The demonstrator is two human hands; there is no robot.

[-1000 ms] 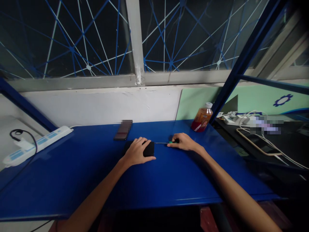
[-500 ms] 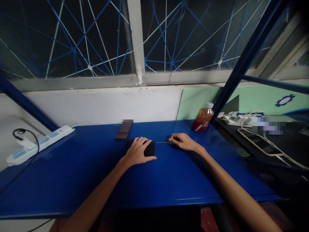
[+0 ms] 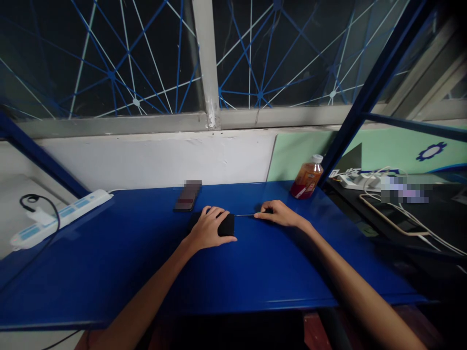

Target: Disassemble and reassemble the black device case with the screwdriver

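Note:
My left hand [image 3: 208, 227] lies flat on a small black device [image 3: 226, 225] in the middle of the blue table [image 3: 146, 262], pinning it down. My right hand [image 3: 278, 214] grips the handle of a thin screwdriver [image 3: 245, 215]. Its metal shaft points left and reaches the right end of the black device. The handle is almost wholly hidden under my fingers. A dark phone [image 3: 187, 198] lies just behind my left hand.
An orange drink bottle [image 3: 306, 178] stands at the table's back right, next to a slanted blue frame post [image 3: 361, 102]. A white power strip [image 3: 60, 218] with a black cable lies at the left. Cables and another power strip [image 3: 355, 182] cover the dark bench on the right.
My right hand has shifted slightly on the screwdriver handle, so the green part is now covered. My left hand and the black device stay where they were.

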